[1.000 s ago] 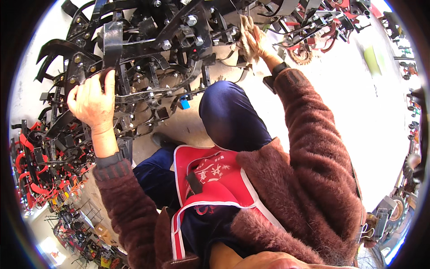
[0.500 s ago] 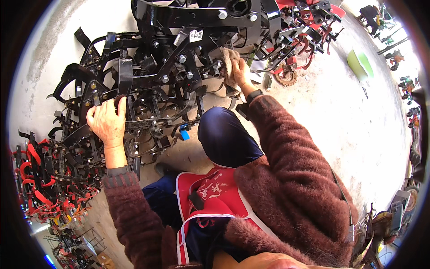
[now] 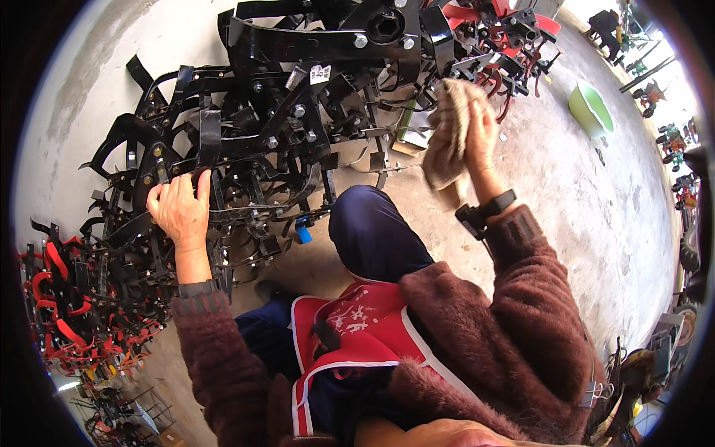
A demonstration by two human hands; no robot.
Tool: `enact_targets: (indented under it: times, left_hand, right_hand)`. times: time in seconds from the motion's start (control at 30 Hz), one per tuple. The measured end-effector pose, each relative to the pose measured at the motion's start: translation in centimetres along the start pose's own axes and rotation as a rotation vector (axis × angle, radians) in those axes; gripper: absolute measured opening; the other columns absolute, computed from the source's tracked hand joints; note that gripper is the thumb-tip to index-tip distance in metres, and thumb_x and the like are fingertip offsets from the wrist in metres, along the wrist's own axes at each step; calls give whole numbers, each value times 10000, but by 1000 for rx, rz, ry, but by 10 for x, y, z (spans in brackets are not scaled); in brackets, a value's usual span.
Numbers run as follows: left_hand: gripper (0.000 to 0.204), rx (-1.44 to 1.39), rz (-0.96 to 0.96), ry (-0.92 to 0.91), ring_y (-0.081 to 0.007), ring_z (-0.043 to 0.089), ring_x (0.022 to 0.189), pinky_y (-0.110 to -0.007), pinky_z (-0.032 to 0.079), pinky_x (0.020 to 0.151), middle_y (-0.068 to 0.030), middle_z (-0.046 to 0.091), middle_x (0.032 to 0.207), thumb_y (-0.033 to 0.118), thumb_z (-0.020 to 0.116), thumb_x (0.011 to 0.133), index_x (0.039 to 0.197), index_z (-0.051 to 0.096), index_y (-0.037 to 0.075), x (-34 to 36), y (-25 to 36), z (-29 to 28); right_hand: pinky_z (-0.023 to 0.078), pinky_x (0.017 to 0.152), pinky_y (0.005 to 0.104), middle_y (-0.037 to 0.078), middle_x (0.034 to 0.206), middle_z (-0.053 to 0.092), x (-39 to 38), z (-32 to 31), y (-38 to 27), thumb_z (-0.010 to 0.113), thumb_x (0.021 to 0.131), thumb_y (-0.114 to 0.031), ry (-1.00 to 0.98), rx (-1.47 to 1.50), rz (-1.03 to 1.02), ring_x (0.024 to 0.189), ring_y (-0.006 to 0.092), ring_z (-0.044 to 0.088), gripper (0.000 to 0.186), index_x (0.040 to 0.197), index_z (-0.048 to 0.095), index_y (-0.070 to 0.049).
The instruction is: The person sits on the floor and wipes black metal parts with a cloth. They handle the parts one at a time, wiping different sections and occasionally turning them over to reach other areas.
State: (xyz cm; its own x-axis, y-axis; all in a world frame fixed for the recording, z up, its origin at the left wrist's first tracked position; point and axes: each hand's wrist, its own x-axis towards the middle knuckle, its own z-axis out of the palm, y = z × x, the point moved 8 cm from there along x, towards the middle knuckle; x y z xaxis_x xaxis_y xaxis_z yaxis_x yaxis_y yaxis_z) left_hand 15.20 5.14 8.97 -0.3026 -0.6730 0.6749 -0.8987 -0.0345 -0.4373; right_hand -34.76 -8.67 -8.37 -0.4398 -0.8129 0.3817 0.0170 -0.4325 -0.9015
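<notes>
A tall stack of black bolted tiller blades [image 3: 279,141] stands in front of me. My left hand [image 3: 182,212] lies on its left side, fingers curled over a black blade and thumb apart; the fingertips are partly hidden. To the right of the stack, my right hand [image 3: 482,149] is closed around a beige-brown cloth [image 3: 449,123], raised off the metal. The cloth is folded, hangs below the fingers and is a little blurred. A small white label [image 3: 320,74] sticks to one of the blades near the top.
More red and black blades lie at the lower left [image 3: 63,298] and upper right [image 3: 514,45]. On the floor stand a light green basin [image 3: 588,109] and, beside the stack, a green-and-white box [image 3: 414,127]. A small blue piece [image 3: 303,232] hangs low near my knee. Machines line the right edge.
My right hand has lifted the cloth away from the black blades and swung right, toward me. My left hand stays at the same place. The view has shifted slightly.
</notes>
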Motion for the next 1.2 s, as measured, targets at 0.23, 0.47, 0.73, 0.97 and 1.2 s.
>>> enact_targets:
  times: [0.23,0.47,0.73,0.97,1.2]
  left_hand:
    - [314,-7,-26,-7,-187,581,715,-368,415,888,3,621,723,403,678,867,781,627,106,0,-2,0]
    - [321,-22,-25,10,-189,572,712,-368,410,888,0,606,702,403,682,864,761,613,106,-1,-1,-2]
    - [301,-13,-43,-47,-201,579,719,-375,411,886,-13,607,712,370,688,869,796,628,84,0,-3,0]
    - [328,-14,-40,10,-203,563,728,-379,412,896,-6,587,700,396,694,855,756,602,98,1,-1,-3]
    - [320,-4,-39,13,-198,560,731,-376,410,898,-3,591,712,400,687,858,776,617,99,-1,-1,-1]
  right_hand:
    - [506,866,326,115,1051,680,54,77,-152,757,834,-228,-35,-270,-490,944,227,658,437,1179,587,-20]
    - [527,800,378,179,931,696,85,91,-117,736,808,-361,-253,-553,-442,882,325,682,499,1164,593,-43]
    - [524,830,257,54,1084,666,104,79,-52,654,924,-200,-724,-114,270,934,96,627,391,1232,573,27]
    - [518,774,240,14,951,666,146,127,-108,698,897,-293,-959,-418,62,844,65,605,375,1086,628,22]
    - [520,831,254,47,1037,691,100,94,-75,750,851,-198,-742,-260,6,914,79,628,456,1216,580,17]
